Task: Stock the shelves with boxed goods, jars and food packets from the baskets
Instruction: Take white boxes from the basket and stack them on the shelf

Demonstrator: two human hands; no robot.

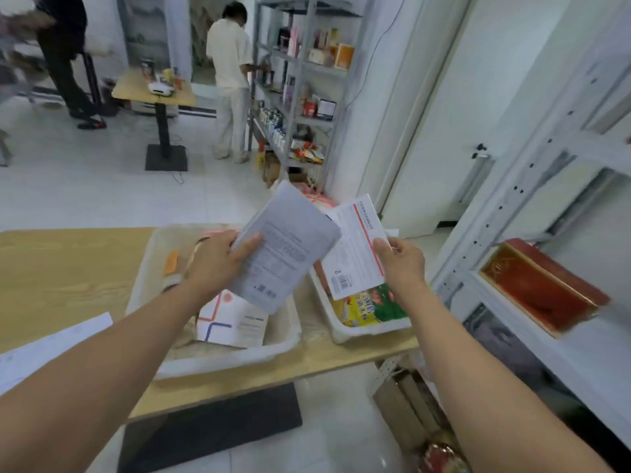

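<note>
Grey packet, pinched at one edge by left grip, and white packet, likewise in right grip, centre frame: such thin holds risked either slipping onto the desk.

tabletop: left basket and right basket side by side at its right end | paper sheet on tabletop, left of left basket | left grip holds flat packet above left basket | right grip holds second packet above right basket, partly behind flat packet | shelf right of tabletop, box lying on it | far rack behind, small table to its left
</note>
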